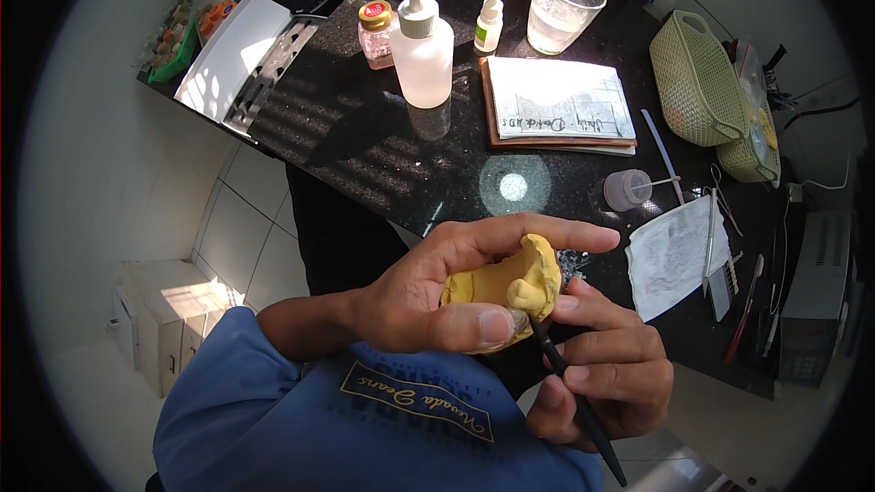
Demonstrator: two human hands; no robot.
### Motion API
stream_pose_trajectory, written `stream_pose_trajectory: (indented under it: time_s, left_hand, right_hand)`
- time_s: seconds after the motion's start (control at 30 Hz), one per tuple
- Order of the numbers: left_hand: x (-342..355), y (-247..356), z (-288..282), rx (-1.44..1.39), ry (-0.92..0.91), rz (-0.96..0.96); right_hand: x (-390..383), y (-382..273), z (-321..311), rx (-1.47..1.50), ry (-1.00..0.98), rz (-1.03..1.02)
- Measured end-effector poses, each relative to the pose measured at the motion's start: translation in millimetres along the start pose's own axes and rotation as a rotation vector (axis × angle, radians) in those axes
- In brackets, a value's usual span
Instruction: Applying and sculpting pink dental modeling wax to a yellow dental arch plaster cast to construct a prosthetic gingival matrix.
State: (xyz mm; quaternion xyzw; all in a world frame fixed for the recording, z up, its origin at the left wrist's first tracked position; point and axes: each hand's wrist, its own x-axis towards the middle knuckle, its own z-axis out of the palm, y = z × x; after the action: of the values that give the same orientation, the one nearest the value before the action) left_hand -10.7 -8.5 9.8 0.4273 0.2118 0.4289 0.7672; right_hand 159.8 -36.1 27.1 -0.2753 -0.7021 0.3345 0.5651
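My left hand point(419, 296) is closed round a yellow dental plaster cast point(538, 278), with its index finger stretched along the far side and its thumb along the near side. A rounded stump point(521, 292) rises from the cast, near the thumb tip. My right hand point(615, 364) pinches a slim black tool point(591, 415) that tapers at its rear end. The tool's working tip meets the cast beside the thumb, and its exact shape is too small to tell. Fingertips of the right hand lie close to the cast's right edge.
On the black speckled worktop point(365, 146) stand a squeeze bottle point(425, 59), a pink jar point(376, 41), a dropper bottle point(488, 25) and a glass point(561, 18). A notebook point(565, 105), a small cup point(627, 189), a cloth point(670, 255) and a basket point(697, 82) lie farther right.
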Motion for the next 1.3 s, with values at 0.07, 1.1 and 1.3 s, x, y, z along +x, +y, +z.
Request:
stream_pose_trajectory:
  time_s: [0.07, 1.1, 1.3]
  left_hand:
    - [0, 1, 2, 0.005, 0.001, -0.001]
    - [27, -17, 2, 0.008, 0.303, -0.138]
    - [30, -32, 1, 0.015, 0.266, -0.015]
  right_hand:
    - [0, -2, 0, -0.017, 0.002, -0.004]
    - [-11, 26, -139, -0.912, -0.188, 0.671]
    - [-14, 28, -113, -1.036, 0.020, 0.505]
